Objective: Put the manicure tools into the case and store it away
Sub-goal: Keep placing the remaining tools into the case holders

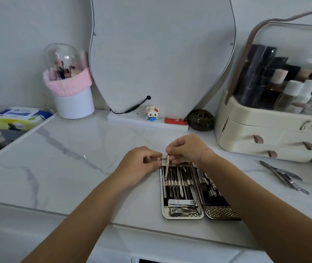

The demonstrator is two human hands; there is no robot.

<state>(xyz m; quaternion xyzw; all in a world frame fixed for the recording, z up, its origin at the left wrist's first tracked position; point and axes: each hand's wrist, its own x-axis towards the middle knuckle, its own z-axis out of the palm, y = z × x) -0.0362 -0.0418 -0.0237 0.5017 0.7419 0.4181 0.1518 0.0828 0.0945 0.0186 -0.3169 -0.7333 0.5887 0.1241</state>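
The right hand (pixel 186 149) hovers over the far end of the open case (pixel 181 216), wrist bent, thumb and forefinger pinching the upper end of a thin rose-gold tool (pixel 167 167). The tool hangs steeply down, its lower tip among the slim implements strapped in the case's left half. The left hand (pixel 140 162) lies at the case's far left corner with its fingers curled and the fingertips against the rim. Whether it actually grips the rim cannot be told. Both forearms reach in from the near edge, the right one crossing over the case's right half.

The case lies flat on a white marble table (pixel 66 158), with two nail clippers (pixel 182 203) at its near end. Loose steel tools (pixel 285 177) lie well to the right of the case. Beyond those stands a cream cosmetics organizer (pixel 265 133). Behind the case a curved mirror (pixel 160 54) leans at the wall, and far to the case's left stands a pink-trimmed brush holder (pixel 71 103).
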